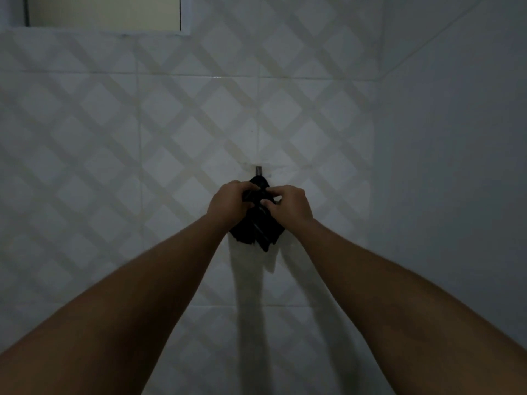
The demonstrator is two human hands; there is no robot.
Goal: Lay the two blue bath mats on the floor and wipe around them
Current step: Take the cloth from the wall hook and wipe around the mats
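1. Dim tiled wall (142,138) with a diamond pattern fills the view; a small metal hook (258,170) sits on it.
2. Dark cloth (256,229) hangs bunched just below the hook.
3. Left hand (231,201) and right hand (289,205) both pinch the cloth's top; no blue mats show.

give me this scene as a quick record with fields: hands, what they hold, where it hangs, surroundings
left hand: raised to the wall, fingers closed on the cloth
right hand: raised beside it, fingers pinching the same cloth
cloth: dark, bunched, lower part hanging below the hands
hook: small metal, on the wall just above the cloth; whether the cloth hangs from it cannot be told
wall: white tiles with a pale diamond lattice
window: top left, partly in view
bath mats: not in view
light: dim
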